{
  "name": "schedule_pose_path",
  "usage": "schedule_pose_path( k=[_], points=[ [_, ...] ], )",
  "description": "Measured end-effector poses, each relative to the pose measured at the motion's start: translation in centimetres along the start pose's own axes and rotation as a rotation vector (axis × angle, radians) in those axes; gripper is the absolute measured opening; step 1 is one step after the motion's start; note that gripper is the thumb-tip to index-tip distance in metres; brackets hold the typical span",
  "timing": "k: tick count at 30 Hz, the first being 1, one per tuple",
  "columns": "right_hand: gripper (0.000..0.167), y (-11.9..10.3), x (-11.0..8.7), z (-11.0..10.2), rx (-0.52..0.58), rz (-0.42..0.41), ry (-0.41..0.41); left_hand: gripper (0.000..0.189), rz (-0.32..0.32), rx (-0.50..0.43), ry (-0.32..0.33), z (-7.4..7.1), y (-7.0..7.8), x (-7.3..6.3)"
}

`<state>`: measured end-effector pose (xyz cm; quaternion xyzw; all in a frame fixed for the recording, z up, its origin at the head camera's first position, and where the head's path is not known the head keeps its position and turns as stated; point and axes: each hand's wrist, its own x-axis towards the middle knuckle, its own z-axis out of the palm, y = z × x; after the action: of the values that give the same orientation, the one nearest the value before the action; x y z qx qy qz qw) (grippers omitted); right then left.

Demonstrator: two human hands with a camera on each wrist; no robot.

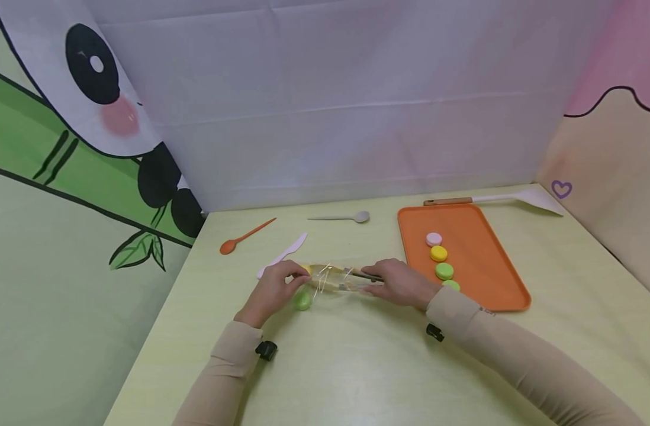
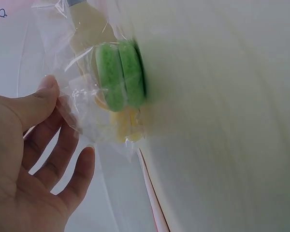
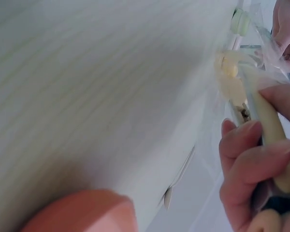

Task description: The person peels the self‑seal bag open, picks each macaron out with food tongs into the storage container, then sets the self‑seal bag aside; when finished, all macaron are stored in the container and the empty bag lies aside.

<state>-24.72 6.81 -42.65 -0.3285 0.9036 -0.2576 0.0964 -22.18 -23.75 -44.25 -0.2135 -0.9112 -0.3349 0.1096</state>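
Observation:
My left hand (image 1: pixel 274 287) pinches the edge of a clear plastic bag (image 1: pixel 325 281) between thumb and fingers. A green macaron (image 2: pixel 120 75) and a yellow macaron (image 2: pixel 127 124) show through the film in the left wrist view, low in the bag near the tabletop. My right hand (image 1: pixel 405 283) grips a pair of tongs (image 3: pixel 268 116) with cream-coloured ends. The tongs' ends reach into the bag beside the yellow macaron; glare on the film hides whether they touch it.
An orange tray (image 1: pixel 482 266) on the right carries a row of pink, yellow and green macarons. Behind it lies a wooden-handled spatula (image 1: pixel 495 197). A grey spoon (image 1: pixel 341 218), an orange spoon (image 1: pixel 245 236) and a lilac knife (image 1: pixel 283 254) lie beyond my hands.

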Motion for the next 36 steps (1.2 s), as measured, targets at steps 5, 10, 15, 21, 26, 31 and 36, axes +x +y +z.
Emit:
schedule_pose_path(
  k=[5,10,15,21,26,31,36],
  points=[
    [0.052,0.3,-0.6,-0.3,0.023,-0.032,-0.011,0.005,-0.012,-0.007,0.002,-0.2,0.1,-0.1],
    [0.058,1.2,-2.0,-1.2,0.05,0.015,-0.043,0.006,-0.021,-0.005,0.011,-0.2,0.1,-0.2],
    [0.059,3.2,-4.8,-2.7,0.052,0.021,-0.027,0.005,-0.016,0.001,0.024,-0.1,-0.1,-0.3],
    [0.043,6.5,-9.1,-4.4,0.063,-0.06,0.027,0.005,-0.03,0.009,0.026,-0.3,-0.1,-0.3],
    [0.032,8.6,-12.9,-6.8,0.026,-0.025,0.101,0.008,-0.036,0.009,0.025,-0.3,-0.1,-0.3],
    [0.049,10.7,-16.4,-9.3,-0.032,0.159,0.175,0.008,-0.045,0.012,0.026,-0.4,-0.1,-0.3],
    [0.056,13.7,-18.7,-10.8,-0.107,0.252,0.226,0.006,-0.035,0.018,0.028,-0.3,-0.2,-0.4]
  ],
)
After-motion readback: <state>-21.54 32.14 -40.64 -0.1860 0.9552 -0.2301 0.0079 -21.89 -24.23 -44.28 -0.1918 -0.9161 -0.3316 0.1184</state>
